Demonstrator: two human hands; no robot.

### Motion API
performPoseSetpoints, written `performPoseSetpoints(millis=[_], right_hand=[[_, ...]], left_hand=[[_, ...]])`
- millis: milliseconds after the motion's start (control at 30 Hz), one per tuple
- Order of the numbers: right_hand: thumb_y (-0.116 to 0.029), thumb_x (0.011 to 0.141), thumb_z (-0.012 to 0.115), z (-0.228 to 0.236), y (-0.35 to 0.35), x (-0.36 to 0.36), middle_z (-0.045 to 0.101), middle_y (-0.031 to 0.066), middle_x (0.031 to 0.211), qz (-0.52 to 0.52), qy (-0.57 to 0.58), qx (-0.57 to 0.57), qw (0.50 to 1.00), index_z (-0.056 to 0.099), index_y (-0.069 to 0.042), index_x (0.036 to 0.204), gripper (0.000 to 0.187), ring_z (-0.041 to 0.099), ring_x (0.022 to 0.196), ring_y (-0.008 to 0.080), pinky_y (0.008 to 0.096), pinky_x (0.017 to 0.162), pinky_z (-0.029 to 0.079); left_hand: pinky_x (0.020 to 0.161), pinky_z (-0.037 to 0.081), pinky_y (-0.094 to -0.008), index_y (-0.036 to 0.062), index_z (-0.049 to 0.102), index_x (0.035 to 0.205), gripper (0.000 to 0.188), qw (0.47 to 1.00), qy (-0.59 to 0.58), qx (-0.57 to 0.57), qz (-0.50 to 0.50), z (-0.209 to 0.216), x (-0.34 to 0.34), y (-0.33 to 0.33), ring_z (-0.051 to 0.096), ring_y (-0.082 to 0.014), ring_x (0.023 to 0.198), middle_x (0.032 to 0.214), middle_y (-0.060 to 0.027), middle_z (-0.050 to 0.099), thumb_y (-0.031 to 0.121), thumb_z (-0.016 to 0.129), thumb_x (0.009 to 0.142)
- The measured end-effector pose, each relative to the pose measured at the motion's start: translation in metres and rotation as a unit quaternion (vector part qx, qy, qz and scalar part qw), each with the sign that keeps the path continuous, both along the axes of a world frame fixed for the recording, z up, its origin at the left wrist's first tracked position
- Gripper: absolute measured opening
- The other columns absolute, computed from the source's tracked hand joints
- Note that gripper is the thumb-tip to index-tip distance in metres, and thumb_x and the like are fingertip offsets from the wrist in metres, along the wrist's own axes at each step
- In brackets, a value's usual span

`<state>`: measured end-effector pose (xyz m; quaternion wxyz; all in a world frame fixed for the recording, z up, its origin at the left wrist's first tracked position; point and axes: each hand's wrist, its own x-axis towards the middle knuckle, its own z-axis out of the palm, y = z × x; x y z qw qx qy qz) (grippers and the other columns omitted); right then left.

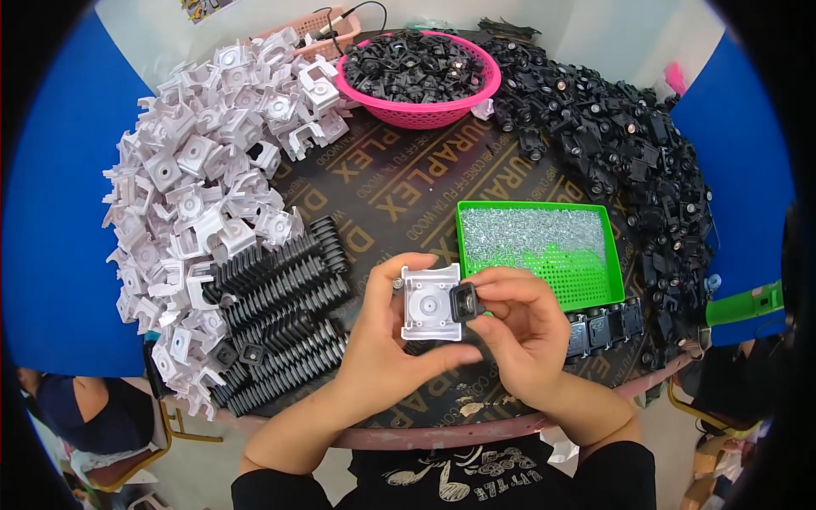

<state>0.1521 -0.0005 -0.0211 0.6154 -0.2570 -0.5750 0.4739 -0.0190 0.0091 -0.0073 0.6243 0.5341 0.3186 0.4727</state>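
Observation:
My left hand (pixel 389 327) is closed on a white plastic housing (pixel 429 304), a squarish piece with a round raised centre, held by its left side above the table. A small black square plastic part (pixel 465 303) sits between the thumb and fingers of my right hand (pixel 525 327), at the housing's right edge. Whether the two pieces touch, I cannot tell. Just right of my hands lies a green perforated tray (pixel 614 255) holding many small silvery screws or pins (pixel 531 229). Rows of stacked black plastic parts (pixel 285 314) stand left of my left hand.
White housings (pixel 191 183) lie heaped along the left. A pink basket (pixel 416 115) of black parts stands at the back, beside a peach basket (pixel 344 34). Black assemblies (pixel 612 136) pile along the right, near a green-handled tool (pixel 744 306). Several black frames (pixel 599 330) line up below the tray.

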Motion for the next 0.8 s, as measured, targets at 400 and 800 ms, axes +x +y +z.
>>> performPoseSetpoints(millis=[400, 800], right_hand=[[0.011, 0.081, 0.066, 0.005, 0.003, 0.011, 0.053, 0.0178, 0.124, -0.025, -0.197, 0.018, 0.98, 0.061, -0.001, 0.116, 0.037, 0.059, 0.112, 0.0303, 0.0352, 0.093, 0.051], [-0.006, 0.071, 0.081, 0.001, 0.009, -0.017, 0.048, 0.0188, 0.136, -0.15, -0.223, 0.11, 0.957, 0.057, -0.002, 0.122, 0.057, 0.055, 0.115, 0.0305, 0.0393, 0.092, 0.049]], left_hand=[[0.089, 0.054, -0.0291, 0.0042, 0.04, 0.129, 0.069, 0.994, 0.017, 0.088, 0.057, 0.0, 0.001, -0.002, 0.059, -0.0144, 0.108, 0.121, -0.0089, 0.053, -0.005, 0.08, 0.074], [0.087, 0.053, -0.0298, 0.0047, 0.042, 0.127, 0.069, 0.989, -0.048, 0.016, 0.138, 0.02, -0.02, 0.012, 0.06, -0.0156, 0.105, 0.115, -0.0066, 0.056, -0.008, 0.081, 0.071]])
